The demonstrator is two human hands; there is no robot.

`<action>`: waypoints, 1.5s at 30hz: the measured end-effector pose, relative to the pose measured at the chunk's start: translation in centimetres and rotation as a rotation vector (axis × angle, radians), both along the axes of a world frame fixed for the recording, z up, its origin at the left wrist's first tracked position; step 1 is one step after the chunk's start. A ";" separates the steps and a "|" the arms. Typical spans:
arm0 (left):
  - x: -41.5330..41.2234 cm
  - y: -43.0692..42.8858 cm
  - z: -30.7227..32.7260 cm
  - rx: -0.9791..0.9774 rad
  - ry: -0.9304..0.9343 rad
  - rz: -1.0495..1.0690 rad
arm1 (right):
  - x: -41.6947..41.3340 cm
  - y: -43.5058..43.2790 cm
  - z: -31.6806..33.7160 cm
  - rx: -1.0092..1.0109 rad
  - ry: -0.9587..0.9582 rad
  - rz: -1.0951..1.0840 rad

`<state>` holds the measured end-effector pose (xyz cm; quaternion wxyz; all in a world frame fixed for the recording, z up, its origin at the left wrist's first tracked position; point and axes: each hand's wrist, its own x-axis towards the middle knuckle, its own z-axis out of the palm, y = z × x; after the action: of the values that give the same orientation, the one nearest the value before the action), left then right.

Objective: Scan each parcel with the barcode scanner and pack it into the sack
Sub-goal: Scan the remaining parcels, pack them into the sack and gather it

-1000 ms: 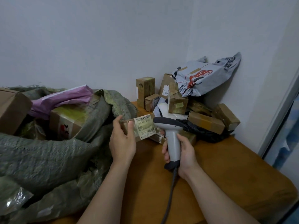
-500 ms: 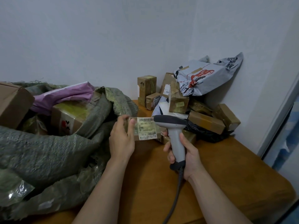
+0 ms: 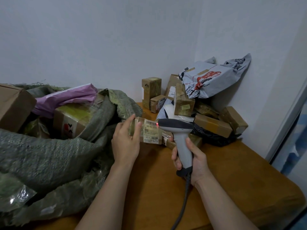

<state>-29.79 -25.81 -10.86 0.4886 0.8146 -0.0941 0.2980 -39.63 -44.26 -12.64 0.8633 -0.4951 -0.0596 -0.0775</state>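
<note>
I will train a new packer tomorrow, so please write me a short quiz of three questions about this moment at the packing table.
1. True or false: the right hand holds the barcode scanner by its handle.
2. The scanner's red light: A) is off; B) falls on the parcel held by the left hand; C) falls on the right hand.
3. Name the open container to the left of that parcel.

Key: 1 true; 2 B; 3 the green sack.

grey-green woven sack (image 3: 49, 156), grey barcode scanner (image 3: 179, 130), brown boxes (image 3: 212, 124), pink mailer (image 3: 66, 98), orange-brown table (image 3: 232, 171).
</note>
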 end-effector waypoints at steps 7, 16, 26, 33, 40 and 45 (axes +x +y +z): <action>-0.1 0.1 -0.1 0.004 0.001 0.014 | -0.1 -0.2 -0.2 0.042 -0.005 0.007; -0.4 0.3 0.0 -0.015 0.011 0.021 | -0.3 -0.1 -0.1 0.061 -0.017 0.048; 0.1 0.4 0.1 -0.175 0.016 0.035 | 0.0 0.0 -0.3 -0.006 0.031 0.004; -0.2 0.4 0.5 -0.169 0.000 0.059 | -0.1 0.1 0.0 -0.063 0.048 0.106; -0.4 0.5 0.7 -0.152 -0.016 0.057 | 0.0 0.1 -0.1 -0.054 0.069 0.095; -0.5 0.6 0.8 -0.146 -0.018 0.062 | 0.1 0.1 -0.2 -0.053 0.070 0.087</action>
<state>-30.31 -25.21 -10.07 0.5362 0.7767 -0.0513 0.3264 -39.57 -44.14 -12.81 0.8540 -0.5171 -0.0528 -0.0209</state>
